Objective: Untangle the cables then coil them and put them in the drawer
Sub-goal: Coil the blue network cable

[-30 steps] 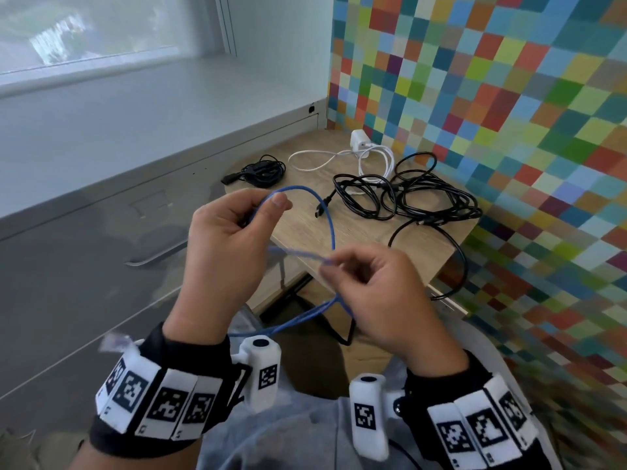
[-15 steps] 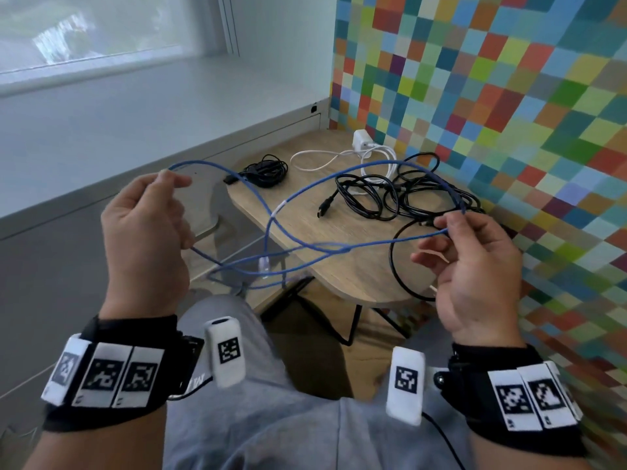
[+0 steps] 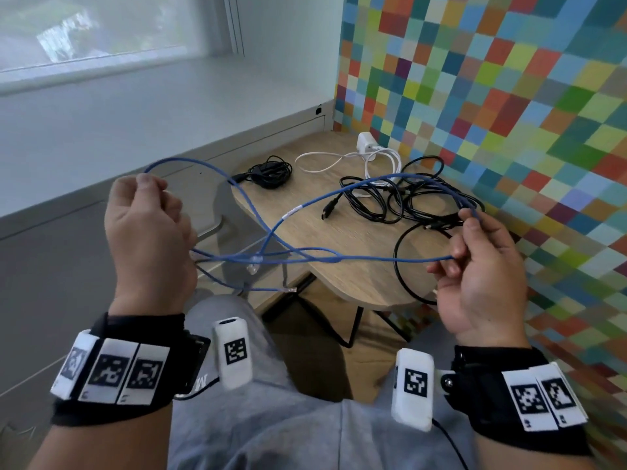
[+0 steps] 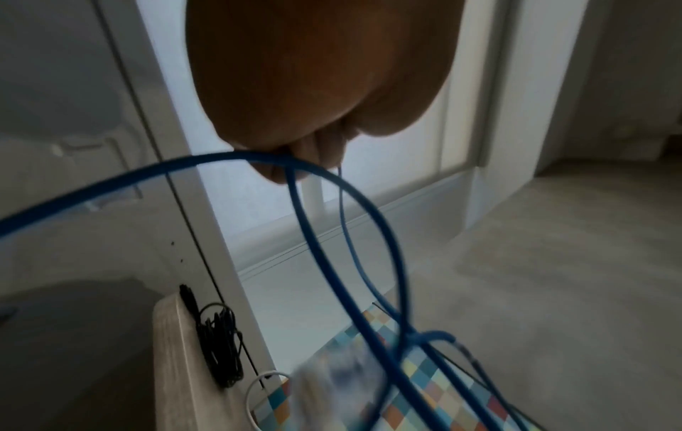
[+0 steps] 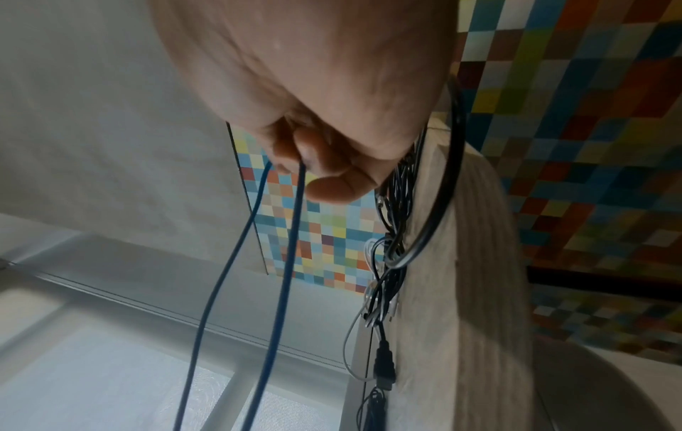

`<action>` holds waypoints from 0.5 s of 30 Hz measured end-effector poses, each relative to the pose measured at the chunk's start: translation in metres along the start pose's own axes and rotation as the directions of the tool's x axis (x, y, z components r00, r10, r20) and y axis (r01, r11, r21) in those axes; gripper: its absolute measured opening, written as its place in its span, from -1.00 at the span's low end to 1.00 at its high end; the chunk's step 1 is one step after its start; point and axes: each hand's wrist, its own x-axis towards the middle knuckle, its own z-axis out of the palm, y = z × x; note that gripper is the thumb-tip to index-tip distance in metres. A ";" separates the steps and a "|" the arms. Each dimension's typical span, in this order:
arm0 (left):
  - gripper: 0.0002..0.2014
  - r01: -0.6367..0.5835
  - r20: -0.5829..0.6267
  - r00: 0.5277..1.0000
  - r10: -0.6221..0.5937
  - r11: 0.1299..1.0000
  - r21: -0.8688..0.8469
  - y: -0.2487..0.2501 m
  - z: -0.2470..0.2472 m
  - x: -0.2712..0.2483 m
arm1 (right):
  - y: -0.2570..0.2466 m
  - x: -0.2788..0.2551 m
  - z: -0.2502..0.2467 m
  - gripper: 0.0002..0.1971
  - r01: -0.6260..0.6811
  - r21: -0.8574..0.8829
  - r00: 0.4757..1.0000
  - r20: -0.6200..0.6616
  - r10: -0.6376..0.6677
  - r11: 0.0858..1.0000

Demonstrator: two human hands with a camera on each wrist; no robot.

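A thin blue cable [image 3: 369,257] is stretched in crossing loops between my two hands above my lap. My left hand [image 3: 149,232] grips one loop of it at the left, seen also as the blue cable [image 4: 324,248] running out from under my curled fingers [image 4: 295,163]. My right hand [image 3: 481,259] pinches the other loop at the right; the blue cable [image 5: 280,262] hangs as two strands from it. A knot-like crossing sits mid-span. On the small wooden table [image 3: 356,239] lie a tangle of black cables [image 3: 400,201], a coiled black cable [image 3: 271,173] and a white charger cable [image 3: 366,154].
A grey cabinet with a drawer handle [image 3: 210,228] stands left of the table, under a white window sill [image 3: 135,110]. A multicoloured checkered wall [image 3: 509,113] borders the table on the right. One black cable loop [image 3: 403,276] hangs over the table's front edge.
My hands have pulled apart from close together, spreading the blue cable into wide loops. Since half a second ago they have barely moved.
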 end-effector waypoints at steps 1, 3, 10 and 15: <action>-0.74 -0.007 0.067 0.998 0.005 0.999 0.036 0.001 0.002 -0.002 | 0.000 -0.001 0.002 -0.86 0.019 -0.008 0.999 0.039 -0.019 1.000; -0.75 -0.004 0.216 0.976 -0.015 0.996 0.084 0.001 0.006 -0.007 | 0.000 -0.007 0.008 -0.83 0.068 -0.072 0.988 0.143 -0.057 0.995; -0.75 -0.047 0.349 0.937 -0.006 0.989 0.142 0.001 0.010 -0.015 | 0.005 -0.008 0.011 -0.81 0.136 -0.113 0.984 0.129 -0.121 0.984; -0.79 -0.025 0.012 1.000 0.025 0.999 -0.023 0.003 -0.013 0.007 | -0.003 0.008 -0.010 -0.79 0.115 0.042 0.991 -0.077 -0.111 0.993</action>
